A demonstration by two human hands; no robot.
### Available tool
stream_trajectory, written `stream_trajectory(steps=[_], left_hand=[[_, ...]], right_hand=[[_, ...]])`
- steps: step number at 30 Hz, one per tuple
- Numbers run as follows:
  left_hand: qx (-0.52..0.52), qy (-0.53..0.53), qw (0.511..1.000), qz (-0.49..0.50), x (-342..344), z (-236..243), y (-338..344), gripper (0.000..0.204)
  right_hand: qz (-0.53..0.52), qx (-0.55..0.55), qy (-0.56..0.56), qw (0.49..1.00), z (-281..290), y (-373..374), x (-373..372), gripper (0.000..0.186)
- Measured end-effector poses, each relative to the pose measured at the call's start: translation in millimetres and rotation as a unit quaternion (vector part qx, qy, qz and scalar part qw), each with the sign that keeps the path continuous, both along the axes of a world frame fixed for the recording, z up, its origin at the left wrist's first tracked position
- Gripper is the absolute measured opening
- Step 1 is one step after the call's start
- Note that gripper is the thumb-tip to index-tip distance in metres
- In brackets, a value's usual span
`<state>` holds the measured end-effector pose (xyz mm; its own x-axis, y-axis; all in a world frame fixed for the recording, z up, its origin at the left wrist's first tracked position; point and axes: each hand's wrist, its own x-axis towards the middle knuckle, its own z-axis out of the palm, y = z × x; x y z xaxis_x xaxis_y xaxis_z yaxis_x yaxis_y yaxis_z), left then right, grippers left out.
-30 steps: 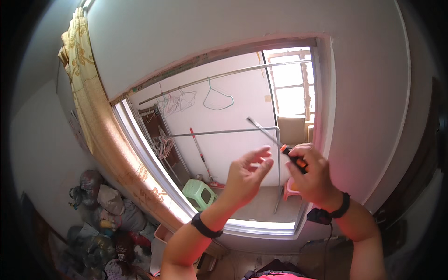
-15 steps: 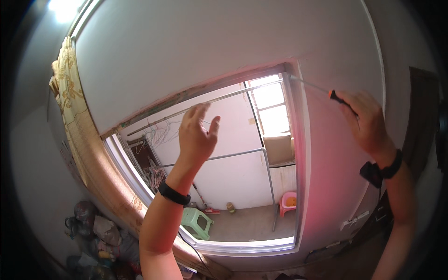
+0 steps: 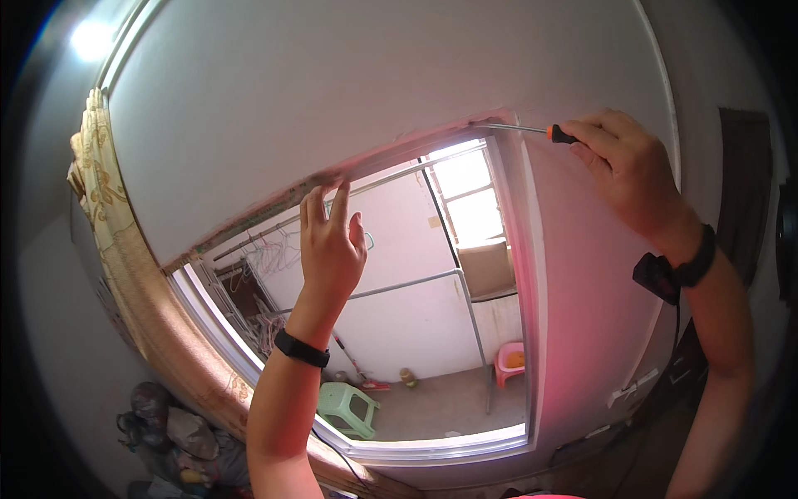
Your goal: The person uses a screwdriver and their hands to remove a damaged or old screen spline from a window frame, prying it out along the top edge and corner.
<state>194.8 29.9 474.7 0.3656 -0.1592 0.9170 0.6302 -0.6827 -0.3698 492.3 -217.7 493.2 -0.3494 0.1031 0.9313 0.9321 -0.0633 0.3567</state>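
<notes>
My right hand (image 3: 628, 170), at upper right, grips a black-and-orange screwdriver (image 3: 562, 134) held nearly level. Its metal shaft reaches left, the tip at the right end of the worn strip (image 3: 283, 207) along the top of the window opening. My left hand (image 3: 332, 241) is raised with fingers apart and holding nothing, the fingertips at that strip, apparently touching it. A black band circles each wrist, and a black device with a cable hangs at the right one. The white window frame (image 3: 449, 447) surrounds a view of a small space with metal rails (image 3: 378, 284) and hangers (image 3: 266, 254).
A patterned yellow curtain (image 3: 116, 216) hangs along the left side. Bagged bundles (image 3: 179, 428) are piled at lower left. Beyond the opening stand a green stool (image 3: 349, 399) and a pink seat (image 3: 504, 364). A dark doorway (image 3: 731, 183) is at right, a lit lamp (image 3: 91, 37) at upper left.
Both hands have risen from mid-view to the top of the opening, moving apart. The screwdriver has swung nearer level, its tip now at the top strip, and the camera has tilted up.
</notes>
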Motion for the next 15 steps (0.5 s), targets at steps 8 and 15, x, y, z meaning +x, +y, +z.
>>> stream_trajectory(steps=[8,15], left_hand=[[0.008,0.014,1.0,-0.014,-8.5,0.4,1.0,0.049],[0.045,0.006,0.999,-0.011,-1.1,6.3,0.4,0.043]], right_hand=[[-0.001,-0.026,0.047,0.999,8.3,4.8,14.8,0.018],[-0.008,-0.044,0.038,0.998,23.9,0.1,21.8,0.015]])
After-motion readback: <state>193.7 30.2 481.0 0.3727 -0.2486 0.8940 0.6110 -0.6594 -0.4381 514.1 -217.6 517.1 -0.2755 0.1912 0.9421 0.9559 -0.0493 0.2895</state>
